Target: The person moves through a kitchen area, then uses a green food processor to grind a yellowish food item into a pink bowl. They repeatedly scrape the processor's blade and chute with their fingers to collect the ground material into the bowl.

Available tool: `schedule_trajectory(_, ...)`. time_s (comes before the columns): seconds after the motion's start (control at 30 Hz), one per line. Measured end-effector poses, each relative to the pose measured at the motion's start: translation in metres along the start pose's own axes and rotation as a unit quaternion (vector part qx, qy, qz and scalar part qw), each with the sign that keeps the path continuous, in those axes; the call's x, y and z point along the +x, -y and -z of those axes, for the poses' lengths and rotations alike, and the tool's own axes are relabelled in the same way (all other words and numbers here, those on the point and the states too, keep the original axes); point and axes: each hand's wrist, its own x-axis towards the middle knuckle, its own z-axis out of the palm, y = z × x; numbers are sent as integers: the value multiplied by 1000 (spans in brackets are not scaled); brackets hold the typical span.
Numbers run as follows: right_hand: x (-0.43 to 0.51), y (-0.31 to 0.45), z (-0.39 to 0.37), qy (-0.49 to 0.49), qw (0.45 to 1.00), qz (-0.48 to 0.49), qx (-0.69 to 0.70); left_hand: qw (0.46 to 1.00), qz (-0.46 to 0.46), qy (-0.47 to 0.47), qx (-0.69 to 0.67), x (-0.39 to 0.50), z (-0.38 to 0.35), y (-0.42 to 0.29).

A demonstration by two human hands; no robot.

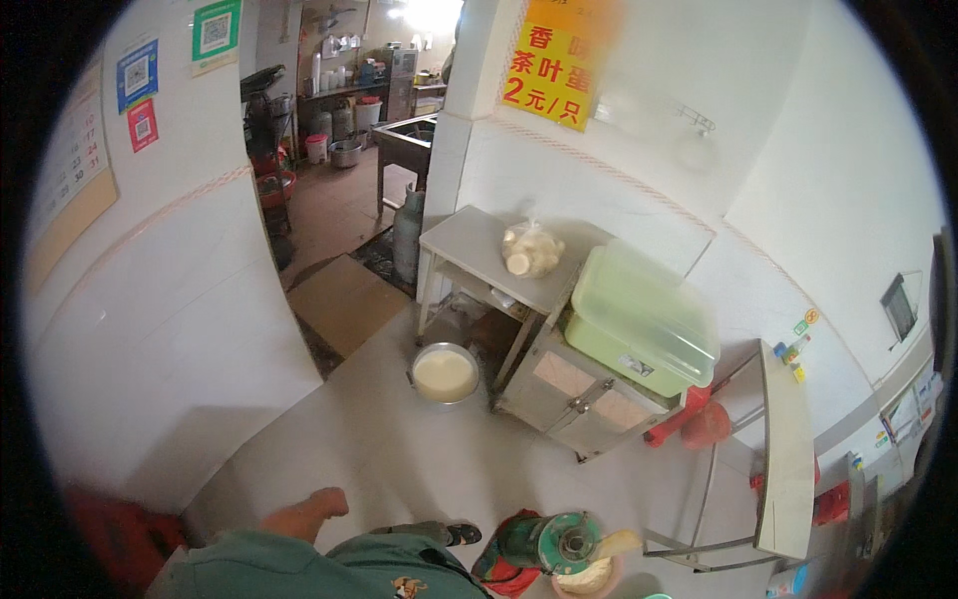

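Note:
My left hand (pixel 331 502) hangs low at the left of my green shirt, its fingers seeming curled. It touches nothing that I can make out, and its palm side is hidden. My right hand is out of view. On the floor ahead stands a round metal pot (pixel 411 376) of cream-coloured liquid (pixel 444 375). By my foot (pixel 464 534) is a green grinding machine (pixel 572 540), with red cloth (pixel 522 582) beside it. Its pale spout (pixel 620 544) hangs over a pink basin (pixel 617 580) of whitish, crumbly matter (pixel 585 578).
A small table (pixel 471 232) bears a knotted plastic bag (pixel 533 249) of pale food. Next to it, a metal cabinet (pixel 557 382) holds a green lidded tub (pixel 636 314). A narrow table (pixel 786 457) stands right. A gas cylinder (pixel 409 236) and cardboard (pixel 350 305) lie near the doorway.

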Motion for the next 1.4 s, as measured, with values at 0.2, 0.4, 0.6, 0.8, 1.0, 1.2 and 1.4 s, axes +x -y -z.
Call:
schedule_trajectory(0.2, -85, -77, -38, 47, 998, -49, -6, 995, -53, 81, 0, 0, -38, -15)
schedule_trajectory(0.4, -182, -161, -63, 38, 996, -78, 13, 961, -187, 86, 185, 18, -3, -113)
schedule_trajectory(0.6, -245, -171, -81, -16, 968, -249, 29, 938, -277, 28, 206, 26, 4, -176)
schedule_trajectory(0.8, -324, -191, -115, 12, 917, -395, 52, 902, -306, 91, 290, 27, -44, -181)
schedule_trajectory(1.0, -360, -208, -142, 29, 874, -476, 96, 868, -332, 142, 341, 38, -65, -172)
schedule_trajectory(1.2, -324, -194, -142, 11, 867, -482, 128, 808, -366, 130, 442, 56, -34, -211)
schedule_trajectory(1.4, -228, -151, -85, -58, 935, -350, 24, 890, -299, 150, 310, 71, -24, -298)
